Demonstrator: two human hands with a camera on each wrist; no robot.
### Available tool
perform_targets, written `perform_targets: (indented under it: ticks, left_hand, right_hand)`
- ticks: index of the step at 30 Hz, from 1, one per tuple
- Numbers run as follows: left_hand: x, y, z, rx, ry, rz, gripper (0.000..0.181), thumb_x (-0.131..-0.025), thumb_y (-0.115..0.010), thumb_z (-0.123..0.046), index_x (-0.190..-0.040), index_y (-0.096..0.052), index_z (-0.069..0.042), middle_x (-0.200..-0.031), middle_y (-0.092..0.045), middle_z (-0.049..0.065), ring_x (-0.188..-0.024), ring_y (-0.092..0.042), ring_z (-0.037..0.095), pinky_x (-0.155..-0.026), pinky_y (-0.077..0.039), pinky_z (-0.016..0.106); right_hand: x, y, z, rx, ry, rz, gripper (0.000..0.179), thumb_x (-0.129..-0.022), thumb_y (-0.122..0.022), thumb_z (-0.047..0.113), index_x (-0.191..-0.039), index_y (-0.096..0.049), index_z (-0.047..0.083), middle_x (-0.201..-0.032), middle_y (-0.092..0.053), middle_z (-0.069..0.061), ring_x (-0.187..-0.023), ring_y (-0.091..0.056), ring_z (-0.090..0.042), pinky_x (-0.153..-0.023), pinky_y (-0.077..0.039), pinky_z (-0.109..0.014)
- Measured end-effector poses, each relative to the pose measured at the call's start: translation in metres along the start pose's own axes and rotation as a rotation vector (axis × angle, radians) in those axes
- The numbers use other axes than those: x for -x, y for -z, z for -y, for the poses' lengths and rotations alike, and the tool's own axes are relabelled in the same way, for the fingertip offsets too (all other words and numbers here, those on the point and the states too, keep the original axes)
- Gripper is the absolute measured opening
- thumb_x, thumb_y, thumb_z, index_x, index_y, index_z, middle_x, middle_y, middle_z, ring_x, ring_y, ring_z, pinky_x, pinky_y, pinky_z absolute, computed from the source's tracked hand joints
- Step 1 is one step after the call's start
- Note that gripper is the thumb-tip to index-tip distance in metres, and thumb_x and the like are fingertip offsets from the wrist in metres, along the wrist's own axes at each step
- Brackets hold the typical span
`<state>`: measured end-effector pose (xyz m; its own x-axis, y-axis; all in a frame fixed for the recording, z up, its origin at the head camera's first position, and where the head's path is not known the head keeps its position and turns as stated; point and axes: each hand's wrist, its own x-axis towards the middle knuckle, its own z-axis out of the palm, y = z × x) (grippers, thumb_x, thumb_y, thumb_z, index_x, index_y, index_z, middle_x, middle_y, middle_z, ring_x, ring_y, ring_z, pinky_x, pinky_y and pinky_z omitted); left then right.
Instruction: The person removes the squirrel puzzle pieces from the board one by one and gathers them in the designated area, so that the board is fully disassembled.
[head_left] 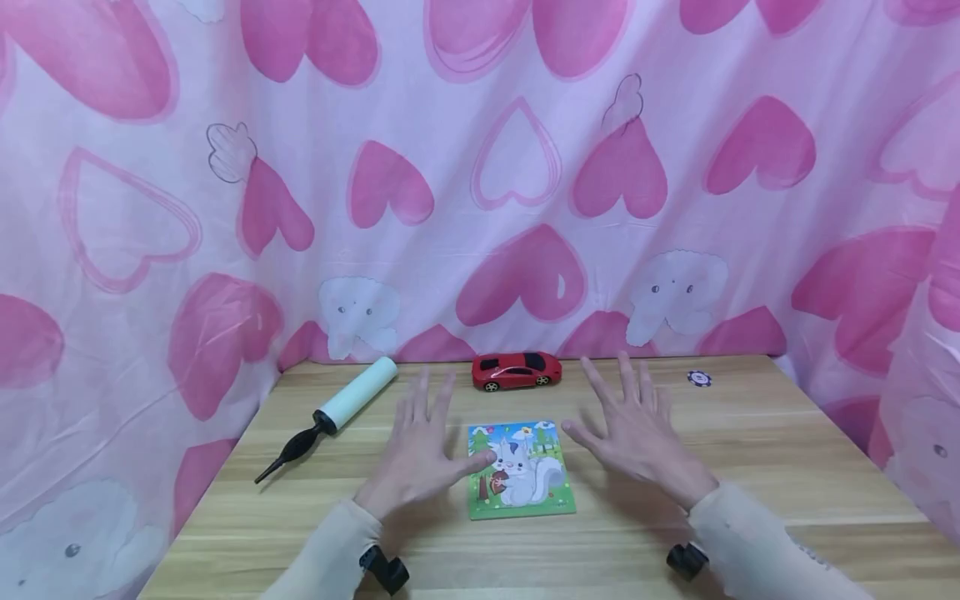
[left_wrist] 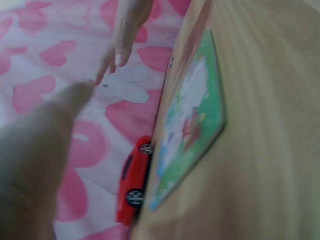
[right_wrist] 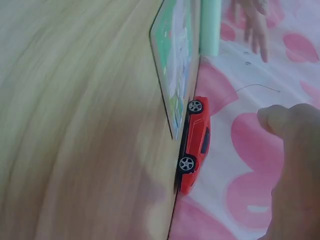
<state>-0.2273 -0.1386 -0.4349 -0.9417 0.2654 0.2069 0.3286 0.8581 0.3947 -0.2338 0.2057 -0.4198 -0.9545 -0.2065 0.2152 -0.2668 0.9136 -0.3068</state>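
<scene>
Both hands hover over a wooden table with fingers spread and nothing in them. My left hand (head_left: 416,454) is just left of a square picture puzzle (head_left: 525,487) showing a white squirrel, its thumb overlapping the puzzle's edge in the head view. On the other side, my right hand (head_left: 637,433) stays apart from the puzzle's upper right corner. Behind the puzzle stands a red toy car (head_left: 516,371), seen side-on. The right wrist view also shows the car (right_wrist: 195,142) beyond the puzzle (right_wrist: 172,60), with the right thumb (right_wrist: 275,120) above the tabletop.
A pale green hand pump (head_left: 360,396) with a black nozzle lies at the table's left. Toward the back right lies a blue and white poker chip (head_left: 699,378). A pink heart-patterned curtain (head_left: 517,167) hangs along the table's far edge (head_left: 435,362).
</scene>
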Motion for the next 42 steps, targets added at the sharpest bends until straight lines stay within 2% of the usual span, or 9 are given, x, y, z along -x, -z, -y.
perform_targets:
  ticks: [4,8,12,15,19,24,28,32,42]
  left_hand:
    - [0.0,-0.013,0.001,0.169,-0.008,0.011,0.125,-0.089,-0.081,-0.074,-0.181,-0.008,-0.029,-0.188,-0.001,0.009,-0.172,-0.012,0.039,-0.127,-0.031,0.075]
    - [-0.001,-0.023,0.008,0.304,-0.039,0.003,0.119,-0.091,-0.086,-0.062,-0.18,-0.017,-0.026,-0.187,-0.013,0.008,-0.17,-0.023,0.038,-0.126,-0.031,0.075]
    - [0.0,-0.03,0.018,0.465,-0.008,0.019,0.111,-0.092,-0.089,-0.053,-0.179,-0.023,-0.031,-0.182,-0.027,0.008,-0.164,-0.037,0.037,-0.128,-0.03,0.074]
    - [0.001,-0.035,0.024,0.531,0.03,0.047,0.11,-0.091,-0.09,-0.054,-0.178,-0.026,-0.032,-0.179,-0.035,0.006,-0.161,-0.043,0.034,-0.13,-0.031,0.071]
    - [0.003,-0.039,0.026,0.514,0.035,0.073,0.113,-0.087,-0.092,-0.058,-0.177,-0.031,-0.026,-0.178,-0.038,0.004,-0.163,-0.039,0.033,-0.132,-0.029,0.068]
    - [0.002,-0.042,0.028,0.399,0.003,0.121,0.115,-0.082,-0.089,-0.07,-0.174,-0.039,-0.024,-0.178,-0.038,0.004,-0.167,-0.03,0.036,-0.132,-0.024,0.072]
    - [0.001,-0.042,0.032,0.33,-0.034,0.153,0.118,-0.077,-0.089,-0.076,-0.172,-0.045,-0.022,-0.176,-0.041,0.003,-0.165,-0.032,0.036,-0.13,-0.026,0.074]
    - [0.0,-0.041,0.035,0.303,-0.065,0.18,0.118,-0.077,-0.089,-0.076,-0.171,-0.047,-0.019,-0.175,-0.041,0.002,-0.164,-0.032,0.035,-0.131,-0.027,0.073]
    - [-0.002,-0.041,0.035,0.256,-0.111,0.208,0.122,-0.074,-0.089,-0.08,-0.17,-0.047,-0.016,-0.177,-0.038,0.003,-0.164,-0.031,0.033,-0.132,-0.027,0.069]
  right_hand:
    - [-0.004,-0.009,-0.002,-0.192,-0.002,0.009,0.101,-0.105,-0.062,0.07,-0.181,-0.011,0.026,-0.18,-0.014,-0.033,-0.162,-0.017,-0.063,-0.117,-0.026,-0.091]
    - [-0.009,-0.021,-0.004,-0.486,-0.025,0.029,0.088,-0.109,-0.07,0.053,-0.178,-0.025,0.022,-0.171,-0.039,-0.025,-0.153,-0.044,-0.05,-0.116,-0.046,-0.077]
    - [-0.013,-0.035,-0.005,-0.727,-0.07,0.088,0.078,-0.109,-0.074,0.043,-0.173,-0.036,0.023,-0.161,-0.054,-0.016,-0.14,-0.06,-0.038,-0.118,-0.052,-0.062]
    - [-0.015,-0.044,-0.005,-0.811,-0.072,0.114,0.075,-0.107,-0.076,0.043,-0.17,-0.041,0.023,-0.156,-0.058,-0.015,-0.136,-0.062,-0.031,-0.118,-0.052,-0.057]
    - [-0.014,-0.054,-0.005,-0.854,-0.032,0.114,0.072,-0.106,-0.079,0.036,-0.167,-0.046,0.016,-0.147,-0.062,-0.018,-0.128,-0.065,-0.028,-0.112,-0.055,-0.043]
    - [-0.014,-0.064,-0.008,-0.846,0.026,0.122,0.066,-0.104,-0.082,0.026,-0.161,-0.054,0.008,-0.137,-0.068,-0.015,-0.117,-0.066,-0.025,-0.097,-0.055,-0.025]
    - [-0.015,-0.069,-0.007,-0.816,0.034,0.143,0.054,-0.104,-0.082,0.026,-0.152,-0.063,0.011,-0.128,-0.072,-0.009,-0.111,-0.066,-0.024,-0.091,-0.056,-0.025]
    - [-0.017,-0.073,-0.004,-0.781,0.023,0.154,0.047,-0.102,-0.084,0.028,-0.146,-0.07,0.016,-0.123,-0.073,-0.002,-0.107,-0.065,-0.022,-0.091,-0.056,-0.027]
    - [-0.021,-0.074,-0.001,-0.639,0.011,0.15,0.055,-0.096,-0.091,0.037,-0.145,-0.072,0.019,-0.125,-0.066,0.002,-0.107,-0.058,-0.019,-0.091,-0.054,-0.03]
